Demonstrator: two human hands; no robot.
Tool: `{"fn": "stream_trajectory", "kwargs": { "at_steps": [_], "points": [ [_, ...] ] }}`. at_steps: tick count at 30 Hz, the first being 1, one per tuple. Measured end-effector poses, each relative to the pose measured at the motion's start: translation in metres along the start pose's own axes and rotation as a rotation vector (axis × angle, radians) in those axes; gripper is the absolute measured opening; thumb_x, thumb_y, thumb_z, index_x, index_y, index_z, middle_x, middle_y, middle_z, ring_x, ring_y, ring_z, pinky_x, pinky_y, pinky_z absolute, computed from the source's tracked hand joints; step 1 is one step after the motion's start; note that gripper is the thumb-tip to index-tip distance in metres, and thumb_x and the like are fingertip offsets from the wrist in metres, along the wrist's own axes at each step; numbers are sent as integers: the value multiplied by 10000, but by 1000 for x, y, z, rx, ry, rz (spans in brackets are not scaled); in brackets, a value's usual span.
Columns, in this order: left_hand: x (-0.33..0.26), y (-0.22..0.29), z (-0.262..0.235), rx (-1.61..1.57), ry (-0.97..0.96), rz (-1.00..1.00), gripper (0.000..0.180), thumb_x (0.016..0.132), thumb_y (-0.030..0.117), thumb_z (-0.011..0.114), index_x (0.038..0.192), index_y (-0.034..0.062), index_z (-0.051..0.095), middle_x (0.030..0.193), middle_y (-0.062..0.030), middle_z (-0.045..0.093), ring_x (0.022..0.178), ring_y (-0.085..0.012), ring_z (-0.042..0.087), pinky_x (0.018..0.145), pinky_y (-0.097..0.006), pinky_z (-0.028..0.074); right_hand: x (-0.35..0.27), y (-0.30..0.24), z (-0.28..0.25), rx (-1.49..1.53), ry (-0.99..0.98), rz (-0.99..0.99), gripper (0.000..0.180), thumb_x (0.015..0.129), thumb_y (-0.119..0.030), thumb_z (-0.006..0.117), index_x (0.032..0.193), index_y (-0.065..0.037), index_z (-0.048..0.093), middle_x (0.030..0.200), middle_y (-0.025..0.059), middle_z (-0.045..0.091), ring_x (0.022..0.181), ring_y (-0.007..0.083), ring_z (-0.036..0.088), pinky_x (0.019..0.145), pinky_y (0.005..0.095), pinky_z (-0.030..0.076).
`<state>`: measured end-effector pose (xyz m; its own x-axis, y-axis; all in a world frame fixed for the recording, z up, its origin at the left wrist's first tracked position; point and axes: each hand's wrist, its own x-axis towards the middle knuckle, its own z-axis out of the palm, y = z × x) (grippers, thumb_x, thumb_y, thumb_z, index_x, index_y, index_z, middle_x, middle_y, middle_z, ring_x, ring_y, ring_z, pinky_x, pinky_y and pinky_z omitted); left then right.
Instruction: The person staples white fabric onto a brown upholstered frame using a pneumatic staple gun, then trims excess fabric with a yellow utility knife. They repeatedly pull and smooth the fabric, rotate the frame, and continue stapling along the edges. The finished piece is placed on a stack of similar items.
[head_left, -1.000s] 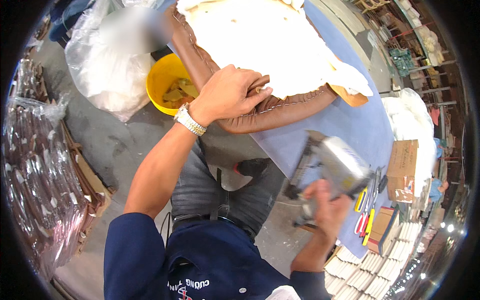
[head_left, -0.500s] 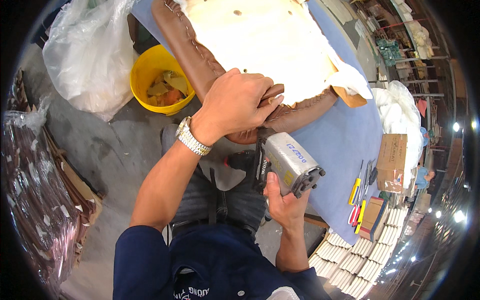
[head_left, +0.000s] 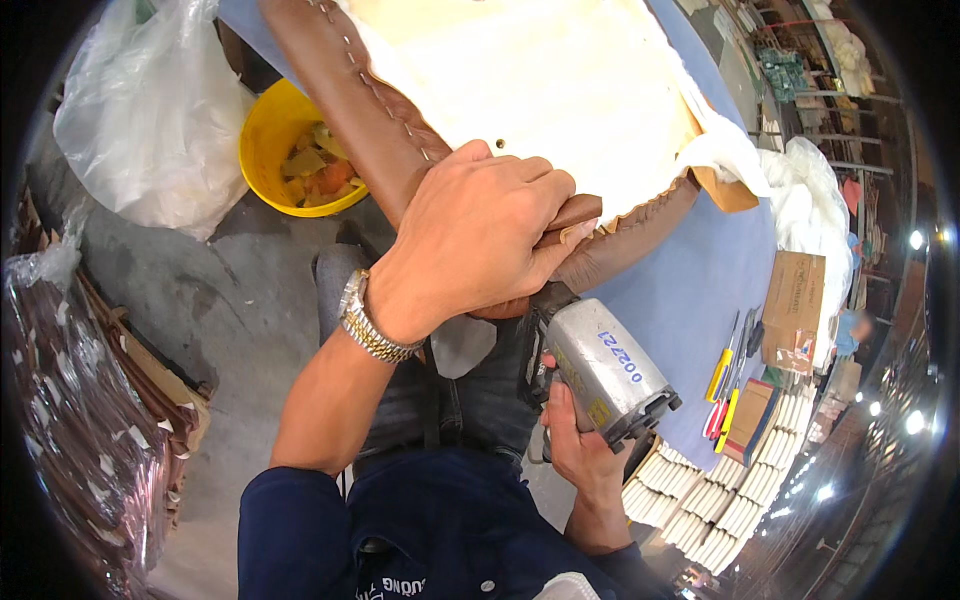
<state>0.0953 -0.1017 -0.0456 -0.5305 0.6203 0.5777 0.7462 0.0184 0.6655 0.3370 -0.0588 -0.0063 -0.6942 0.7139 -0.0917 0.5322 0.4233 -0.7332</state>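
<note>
The leather (head_left: 335, 90) appears stapled at left, its near fold (head_left: 575, 212) seemingly unfinished, left hand (head_left: 485, 230) pinching it, right hand (head_left: 582, 447) gripping a stapler (head_left: 604, 362).

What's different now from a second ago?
The right hand has brought the silver staple gun left, from over the blue table to the near edge of the brown leather upholstery, beside the left hand. Nothing was newly grasped or let go. The left hand still pinches the upholstery's edge; the yellow bucket stays put.
</note>
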Motion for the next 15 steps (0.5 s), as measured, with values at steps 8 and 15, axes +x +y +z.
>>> {"fn": "stream_trajectory", "kwargs": {
  "at_steps": [8, 15],
  "points": [
    [3, -2, -2, 27, -30, 18, 355, 895, 299, 734, 685, 66, 569, 614, -97, 529, 557, -304, 514, 579, -384, 391, 24, 7, -4, 41, -120, -176, 262, 926, 8, 661, 1186, 24, 625, 1003, 96, 713, 702, 153, 620, 628, 293, 498],
    [7, -5, -3, 51, 22, 25, 399, 914, 354, 709, 710, 26, 607, 619, -154, 554, 582, -355, 566, 558, -430, 445, 33, 52, -118, -236, 128, 42, 454, 926, -185, 745, 1259, 80, 586, 984, 165, 711, 764, 286, 680, 689, 377, 550]
  ]
}}
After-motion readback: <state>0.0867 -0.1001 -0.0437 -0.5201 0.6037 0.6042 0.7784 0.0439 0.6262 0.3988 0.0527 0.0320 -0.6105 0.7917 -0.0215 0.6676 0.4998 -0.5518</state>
